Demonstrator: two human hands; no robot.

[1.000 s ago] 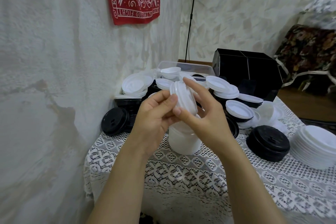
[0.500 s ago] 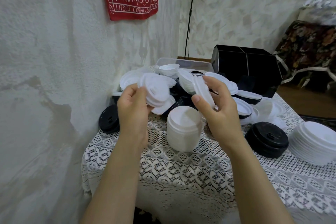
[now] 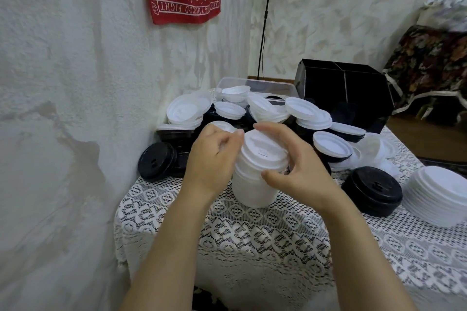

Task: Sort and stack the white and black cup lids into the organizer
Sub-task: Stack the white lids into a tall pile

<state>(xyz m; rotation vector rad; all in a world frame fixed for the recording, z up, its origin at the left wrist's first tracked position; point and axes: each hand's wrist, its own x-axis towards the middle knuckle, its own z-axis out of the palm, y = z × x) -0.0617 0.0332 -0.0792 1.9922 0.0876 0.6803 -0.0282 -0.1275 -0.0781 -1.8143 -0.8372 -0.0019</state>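
Observation:
A stack of white lids stands on the lace tablecloth at the middle. Its upper lids sit tilted on top. My right hand arches over them, thumb on the front rim and fingers on the far rim. My left hand curls against the left side of the same upper lids. Behind lies a mixed pile of white and black lids. The black organizer stands at the back right, beyond the pile.
A stack of black lids and a wide white lid stack stand to the right. A black lid leans by the wall on the left. A clear plastic tub sits behind the pile. The wall is close on the left.
Both hands, which held white lids apart above the table, have come down together onto the middle white stack. The stack is now taller.

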